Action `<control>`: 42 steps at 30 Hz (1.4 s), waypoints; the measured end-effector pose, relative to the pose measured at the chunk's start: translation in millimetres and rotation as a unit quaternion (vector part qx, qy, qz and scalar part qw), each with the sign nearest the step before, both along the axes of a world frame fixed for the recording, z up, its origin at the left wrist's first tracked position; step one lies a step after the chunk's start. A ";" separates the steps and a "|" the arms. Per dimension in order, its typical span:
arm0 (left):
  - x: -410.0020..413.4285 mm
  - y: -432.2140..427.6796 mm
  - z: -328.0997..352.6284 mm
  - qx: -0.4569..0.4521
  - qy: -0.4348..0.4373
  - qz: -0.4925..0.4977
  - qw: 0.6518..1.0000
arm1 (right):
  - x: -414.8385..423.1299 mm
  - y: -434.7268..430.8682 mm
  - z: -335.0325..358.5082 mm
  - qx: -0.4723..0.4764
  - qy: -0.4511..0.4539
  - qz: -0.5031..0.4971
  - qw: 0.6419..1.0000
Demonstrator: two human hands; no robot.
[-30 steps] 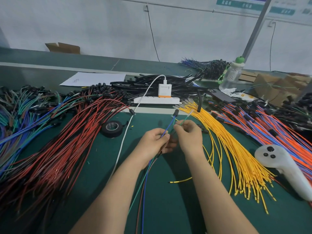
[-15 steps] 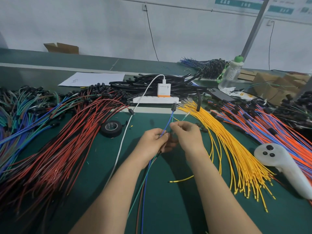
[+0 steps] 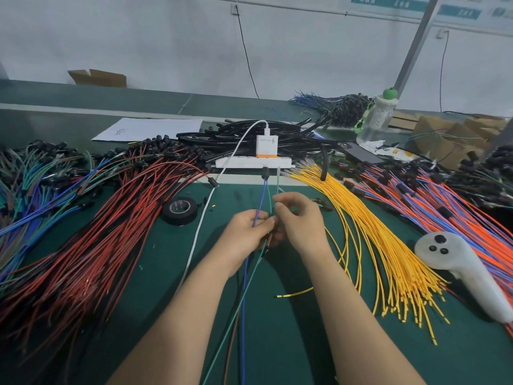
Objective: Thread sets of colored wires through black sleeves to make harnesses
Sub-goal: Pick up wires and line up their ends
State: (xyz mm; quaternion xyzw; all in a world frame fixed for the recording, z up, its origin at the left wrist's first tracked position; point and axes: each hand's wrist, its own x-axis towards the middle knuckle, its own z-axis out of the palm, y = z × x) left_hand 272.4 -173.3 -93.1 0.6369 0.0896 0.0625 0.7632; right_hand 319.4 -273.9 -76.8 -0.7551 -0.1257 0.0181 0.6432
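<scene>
Wires (image 3: 261,207), blue and green, stand at 12 o'clock from left hand (image 3: 244,232), fingers pinched on them mid-tabletop (image 3: 155,268); right hand (image 3: 301,220) pinches green strand; gathering step, black sleeve needed next.

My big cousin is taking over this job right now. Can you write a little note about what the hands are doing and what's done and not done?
Left hand: closed around the blue wire, green wire and a reddish one.
Right hand: pinching a pale-tipped wire at the bundle's top.
Spare yellow wires lie to the right, black sleeves behind the power strip.
Done: set gathered.
Left: no sleeve on it yet; thread it.
</scene>
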 end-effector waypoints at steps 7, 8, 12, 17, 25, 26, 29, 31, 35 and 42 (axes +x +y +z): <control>1.1 -1.8 3.6 -0.034 0.026 0.017 0.999 | 3.9 -6.7 -1.8 -0.173 -0.029 -0.029 0.984; 1.2 -2.0 3.5 -0.026 0.028 0.016 0.999 | 4.6 -7.3 -1.6 -0.155 -0.009 -0.018 0.988; 1.3 -1.8 2.7 -0.018 0.025 -0.001 1.000 | 5.4 -8.1 -0.5 0.005 0.127 0.017 0.992; -0.2 -2.6 1.5 -0.003 0.007 0.012 1.000 | 6.0 -7.4 0.5 0.033 0.159 0.014 0.987; 1.0 -3.1 1.6 0.014 0.017 0.033 0.999 | 1.5 -2.6 0.6 0.047 0.138 -0.030 0.989; 0.9 -2.4 1.6 0.011 0.018 0.031 0.999 | 2.8 -3.1 0.0 0.041 0.132 -0.025 0.990; -0.4 -3.1 1.5 0.029 0.013 0.029 0.999 | 4.5 -1.7 -3.4 0.009 0.116 -0.037 0.993; -1.2 -3.4 1.2 0.034 0.008 0.031 0.999 | 5.8 0.4 -5.4 -0.010 0.094 -0.058 0.994; -5.4 -3.4 5.0 0.068 0.013 0.006 0.998 | 7.6 -3.0 -4.0 -0.063 0.069 -0.056 0.994; -8.4 6.0 17.5 -0.056 0.132 -0.037 0.989 | -4.2 17.4 14.6 -0.088 -0.008 0.015 0.996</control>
